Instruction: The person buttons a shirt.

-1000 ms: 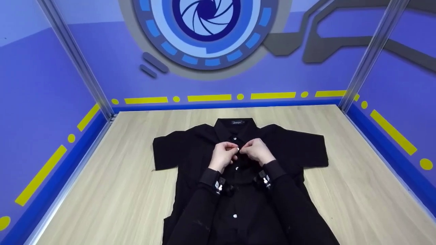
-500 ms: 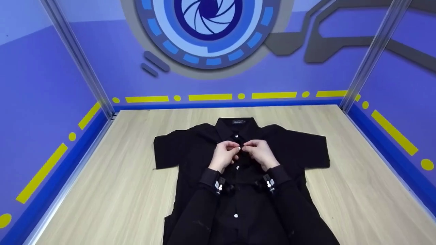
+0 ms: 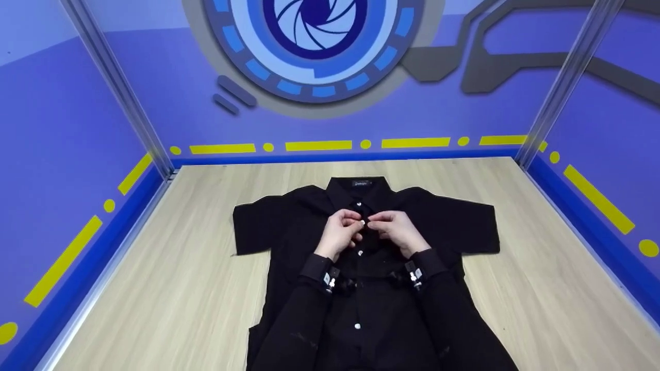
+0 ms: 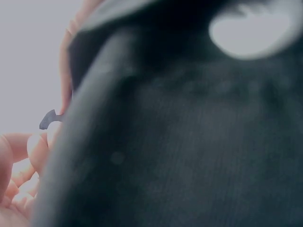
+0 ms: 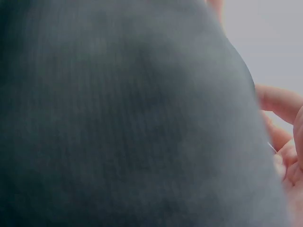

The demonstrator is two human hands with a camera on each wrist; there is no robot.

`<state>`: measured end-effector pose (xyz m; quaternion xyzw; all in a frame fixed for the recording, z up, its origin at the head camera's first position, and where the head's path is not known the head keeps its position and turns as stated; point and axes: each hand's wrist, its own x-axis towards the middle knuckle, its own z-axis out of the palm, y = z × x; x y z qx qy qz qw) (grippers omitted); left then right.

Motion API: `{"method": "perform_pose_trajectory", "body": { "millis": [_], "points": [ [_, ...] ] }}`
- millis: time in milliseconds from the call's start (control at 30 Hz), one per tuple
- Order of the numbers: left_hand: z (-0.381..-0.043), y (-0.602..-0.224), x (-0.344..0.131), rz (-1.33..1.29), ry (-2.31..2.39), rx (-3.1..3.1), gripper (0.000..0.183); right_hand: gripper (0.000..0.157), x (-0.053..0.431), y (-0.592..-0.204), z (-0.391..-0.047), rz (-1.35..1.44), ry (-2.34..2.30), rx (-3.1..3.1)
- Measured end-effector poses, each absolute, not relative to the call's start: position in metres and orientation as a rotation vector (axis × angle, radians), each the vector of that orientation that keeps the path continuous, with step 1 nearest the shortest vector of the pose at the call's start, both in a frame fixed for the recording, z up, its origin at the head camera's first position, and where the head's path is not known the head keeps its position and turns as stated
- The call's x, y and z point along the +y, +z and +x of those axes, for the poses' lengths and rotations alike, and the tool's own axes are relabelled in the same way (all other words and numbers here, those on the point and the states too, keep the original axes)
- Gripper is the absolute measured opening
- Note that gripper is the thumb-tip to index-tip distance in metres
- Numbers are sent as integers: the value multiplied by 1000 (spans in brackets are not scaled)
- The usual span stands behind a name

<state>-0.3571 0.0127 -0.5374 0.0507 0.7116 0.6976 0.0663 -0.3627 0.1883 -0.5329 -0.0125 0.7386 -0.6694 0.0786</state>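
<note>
A black short-sleeved shirt (image 3: 304,226) lies front up, collar at the far end. At its upper chest the left hand (image 3: 337,234) pinches a small white button (image 3: 362,223) between thumb and index finger. Right beside it, the right hand (image 3: 399,232) pinches the shirt's front edge with thumb and fingertip. Blurred dark cloth (image 4: 180,142) fills most of the left wrist view, the left hand's fingers (image 4: 38,151) showing at its left edge. In the right wrist view, cloth (image 5: 132,118) hides much of the right hand, whose fingers (image 5: 279,101) appear at the right.
Other white buttons run down the shirt front: a collar button (image 3: 359,204), one below the hands (image 3: 360,253) and a lower one (image 3: 357,326). The shirt lies on a pale wooden table (image 3: 170,268). Blue patterned panels (image 3: 319,123) with metal posts enclose its back and sides.
The right hand has shifted slightly right, its wrist swinging outward, and its fingertips stand a little farther from the button. The left hand keeps its pinch, barely moving.
</note>
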Motion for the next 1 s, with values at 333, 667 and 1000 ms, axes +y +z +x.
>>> {"method": "perform_pose_trajectory", "body": {
  "millis": [333,667,1000],
  "points": [
    [-357,-537,10,175,2113,2095,18,21,191,-533,-361,-62,-1986,2176],
    [-360,-541,10,218,2073,2099,21,27,189,-534,-362,-87,-1936,2229],
    [-355,-533,10,244,2047,2091,22,20,191,-533,-362,-103,-1877,2243]
  ]
}}
